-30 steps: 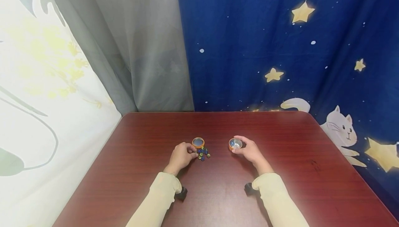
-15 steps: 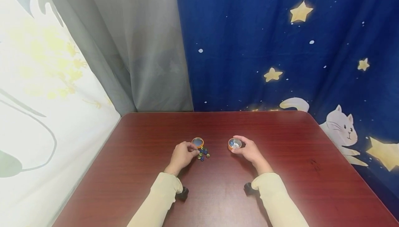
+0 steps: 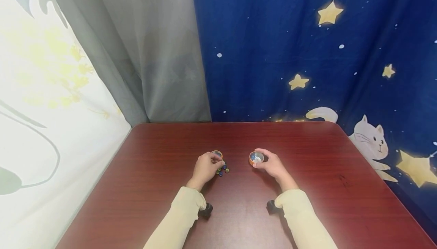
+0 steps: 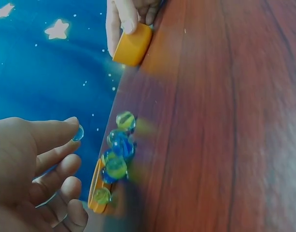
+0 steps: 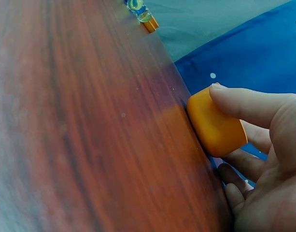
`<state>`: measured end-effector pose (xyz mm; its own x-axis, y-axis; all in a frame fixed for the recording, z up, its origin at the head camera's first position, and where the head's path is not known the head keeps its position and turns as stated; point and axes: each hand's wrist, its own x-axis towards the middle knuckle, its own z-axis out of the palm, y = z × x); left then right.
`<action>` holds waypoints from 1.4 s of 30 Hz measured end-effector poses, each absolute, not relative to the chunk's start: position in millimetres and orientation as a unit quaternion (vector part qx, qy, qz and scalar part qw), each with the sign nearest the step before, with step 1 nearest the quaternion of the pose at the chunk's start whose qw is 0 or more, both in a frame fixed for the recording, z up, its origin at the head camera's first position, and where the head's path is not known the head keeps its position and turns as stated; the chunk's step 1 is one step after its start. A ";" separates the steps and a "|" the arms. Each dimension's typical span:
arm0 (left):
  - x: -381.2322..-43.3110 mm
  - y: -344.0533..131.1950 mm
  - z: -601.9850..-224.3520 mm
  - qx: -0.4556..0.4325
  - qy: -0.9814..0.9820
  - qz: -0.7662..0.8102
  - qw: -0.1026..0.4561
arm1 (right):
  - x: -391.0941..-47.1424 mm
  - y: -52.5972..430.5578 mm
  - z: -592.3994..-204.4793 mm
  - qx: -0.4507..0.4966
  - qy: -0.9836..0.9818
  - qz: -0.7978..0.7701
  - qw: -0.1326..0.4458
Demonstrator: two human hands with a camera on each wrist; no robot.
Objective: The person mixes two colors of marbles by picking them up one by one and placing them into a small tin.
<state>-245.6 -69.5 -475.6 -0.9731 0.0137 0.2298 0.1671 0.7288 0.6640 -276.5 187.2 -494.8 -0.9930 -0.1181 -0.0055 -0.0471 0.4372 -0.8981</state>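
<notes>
My left hand [image 3: 206,168] is raised over a small group of marbles on the table. In the left wrist view, its thumb and forefinger pinch a clear bluish marble [image 4: 78,133]. Below it lie several glass marbles [image 4: 117,167], some yellow-green, some blue, beside a shallow orange-rimmed lid [image 4: 95,186] that the hand partly covers in the head view. My right hand [image 3: 275,167] grips a small round orange tin [image 5: 213,123] by its sides, thumb on the near side. The tin stands upright on the table, its silvery inside facing up with a bit of blue at the bottom.
The dark red wooden table [image 3: 239,211] reaches back to a grey curtain [image 3: 170,70] and a blue star-patterned curtain [image 3: 256,51]. A white patterned cloth [image 3: 51,158] hangs along the left side. Each wrist wears a small black device [image 3: 206,211].
My left hand has lifted and moved right from beside the marbles, now with a marble between thumb and forefinger, and covers more of the lid. My right hand stays on the tin.
</notes>
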 end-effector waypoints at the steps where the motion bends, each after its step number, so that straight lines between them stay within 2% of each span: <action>1: -246.2 -68.2 -475.7 -0.050 -0.923 -0.367 0.105 | -276.5 187.1 -495.0 -0.047 0.848 -0.528 0.033; 23: -254.8 -42.5 -475.8 -0.066 -0.915 -0.376 0.130 | -277.0 186.7 -495.7 -0.049 0.849 -0.526 0.034; 42: -259.6 -11.6 -476.5 -0.072 -0.909 -0.398 0.104 | -279.4 186.4 -499.2 -0.054 0.846 -0.529 0.029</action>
<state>-259.6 -11.6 -476.5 -0.9682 0.0485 0.2456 0.2135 0.6727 0.7085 -279.4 186.4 -499.2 -0.9924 -0.1227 0.0074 -0.0604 0.4345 -0.8987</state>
